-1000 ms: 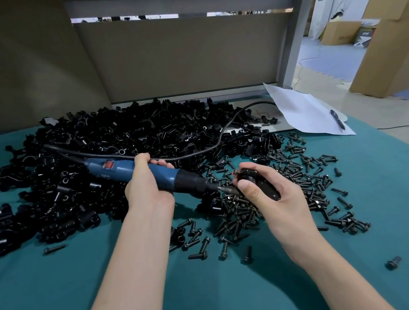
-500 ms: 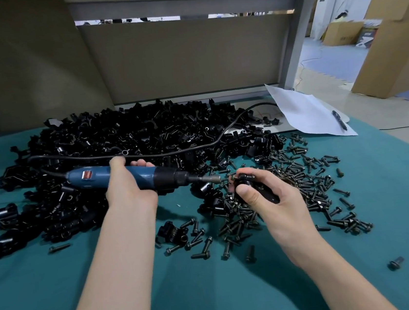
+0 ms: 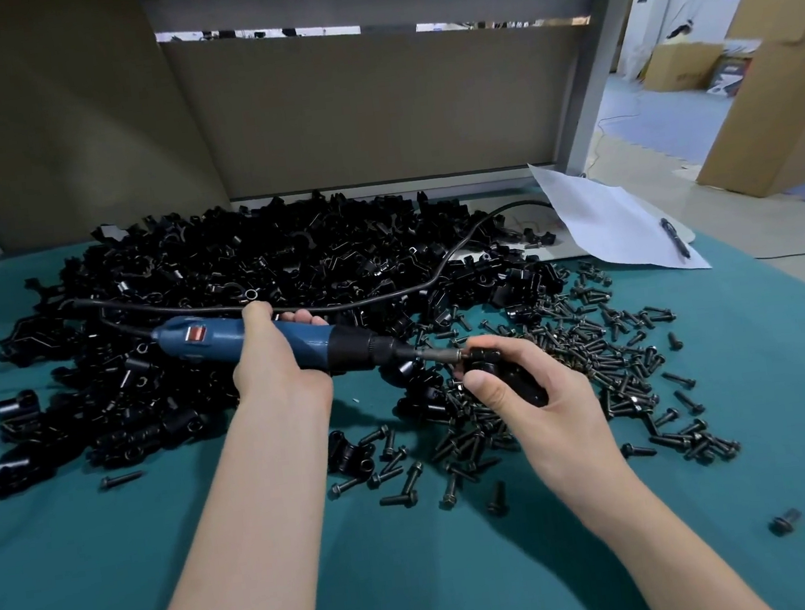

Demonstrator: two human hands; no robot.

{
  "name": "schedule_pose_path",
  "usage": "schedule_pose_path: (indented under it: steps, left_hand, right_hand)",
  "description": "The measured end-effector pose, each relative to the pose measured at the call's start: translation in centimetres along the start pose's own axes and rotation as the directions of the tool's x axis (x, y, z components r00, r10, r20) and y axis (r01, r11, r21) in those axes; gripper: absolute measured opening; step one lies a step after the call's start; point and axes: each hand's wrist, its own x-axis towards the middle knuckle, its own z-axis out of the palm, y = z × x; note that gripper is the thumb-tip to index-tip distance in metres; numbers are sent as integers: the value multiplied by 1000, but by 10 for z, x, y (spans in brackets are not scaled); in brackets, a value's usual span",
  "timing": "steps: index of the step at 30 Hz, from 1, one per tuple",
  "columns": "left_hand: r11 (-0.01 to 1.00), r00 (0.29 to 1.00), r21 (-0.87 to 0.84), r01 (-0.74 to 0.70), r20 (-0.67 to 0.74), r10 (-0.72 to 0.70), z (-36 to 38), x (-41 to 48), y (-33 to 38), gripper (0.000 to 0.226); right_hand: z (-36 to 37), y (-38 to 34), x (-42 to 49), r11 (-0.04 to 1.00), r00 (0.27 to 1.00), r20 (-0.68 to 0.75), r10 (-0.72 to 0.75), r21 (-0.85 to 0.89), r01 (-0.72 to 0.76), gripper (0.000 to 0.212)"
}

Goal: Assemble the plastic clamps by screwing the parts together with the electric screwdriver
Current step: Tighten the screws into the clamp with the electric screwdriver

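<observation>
Fingers of the left hand are curled round the blue barrel of the electric screwdriver, with the fingertips showing over its far side. The tool lies almost level above the table and points to the right. Its metal bit meets the top of a black clamp. The right hand grasps this clamp: the thumb presses on the near face and the other fingers are curled behind and beneath it. The clamp is held just above the table, at the near left edge of a spread of black screws. Whether a screw sits on the bit cannot be told.

A black cord leaves the rear of the screwdriver, loops left, then crosses a large heap of black clamp parts toward the far right. The heap lies on the far half of the green table cover, left of the screws. One screw lies alone beside the left forearm. A bolt lies well apart at the near right. A white sheet of paper with a black pen on it lies at the far right edge of the table. Cardboard boxes stand on the floor beyond.
</observation>
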Motion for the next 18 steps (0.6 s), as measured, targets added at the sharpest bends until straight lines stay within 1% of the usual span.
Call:
schedule_pose_path:
  steps: [7, 18]
  left_hand:
    - [1000, 1000, -6, -16, -9, 16, 1, -5, -1, 16]
    - [999, 1000, -36, 5, 4, -5, 1, -4, -2, 17]
  right_hand:
    - [-1, 1, 1, 1000, 1000, -6, 13, 4, -13, 25]
    - [0, 1, 1, 1000, 1000, -11, 13, -16, -13, 27]
